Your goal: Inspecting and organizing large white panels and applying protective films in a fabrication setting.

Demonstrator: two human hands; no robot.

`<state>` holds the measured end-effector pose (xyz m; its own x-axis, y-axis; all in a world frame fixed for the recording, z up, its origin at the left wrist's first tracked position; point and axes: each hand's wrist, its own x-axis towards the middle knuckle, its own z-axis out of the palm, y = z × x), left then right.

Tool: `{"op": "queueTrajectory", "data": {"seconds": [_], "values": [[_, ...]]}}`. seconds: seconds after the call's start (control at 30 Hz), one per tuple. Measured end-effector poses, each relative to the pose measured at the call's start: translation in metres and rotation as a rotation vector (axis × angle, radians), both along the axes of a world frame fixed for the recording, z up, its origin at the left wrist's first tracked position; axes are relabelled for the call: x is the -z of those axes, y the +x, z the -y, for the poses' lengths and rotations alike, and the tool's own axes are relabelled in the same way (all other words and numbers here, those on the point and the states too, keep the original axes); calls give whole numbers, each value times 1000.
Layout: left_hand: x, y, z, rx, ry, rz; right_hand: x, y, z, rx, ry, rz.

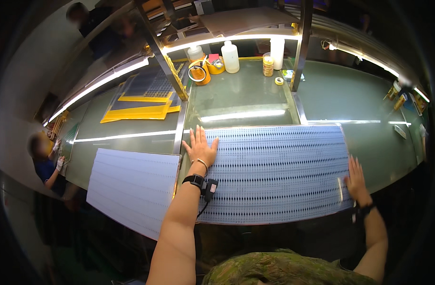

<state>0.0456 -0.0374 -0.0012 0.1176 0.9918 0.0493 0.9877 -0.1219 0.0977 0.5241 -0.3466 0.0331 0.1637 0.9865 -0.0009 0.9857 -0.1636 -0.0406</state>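
A large pale blue rectangular sheet (pixel 274 187) with rows of small dark marks lies on the green-grey worktable in front of me. My left hand (pixel 200 150) is open over the sheet's left edge, its fingers spread and pointing away from me. At the right edge, my right hand (pixel 355 179) is open too, with the fingers stretched out along the border. Neither hand grips anything. A plainer pale blue sheet (pixel 132 183) with faint lines lies to the left of my left forearm.
Yellow-edged dark sheets (pixel 139 111) are stacked at the far left. Along the back stand a white bottle (pixel 230 57), an orange container (pixel 199 75), a jar (pixel 267 65) and a tape roll (pixel 279 81). Metal posts (pixel 301 47) hold lamps. Another person (pixel 49 161) works at left.
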Motion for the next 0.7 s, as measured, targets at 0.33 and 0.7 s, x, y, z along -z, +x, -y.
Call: {"op": "queueTrajectory", "data": {"seconds": [0.33,0.7], "values": [[-3,-36,106,293,109,94,28,-59,120,310,202,-96],[-19,-106,304,-329,21,484,29,-61,102,213,387,-181]]}}
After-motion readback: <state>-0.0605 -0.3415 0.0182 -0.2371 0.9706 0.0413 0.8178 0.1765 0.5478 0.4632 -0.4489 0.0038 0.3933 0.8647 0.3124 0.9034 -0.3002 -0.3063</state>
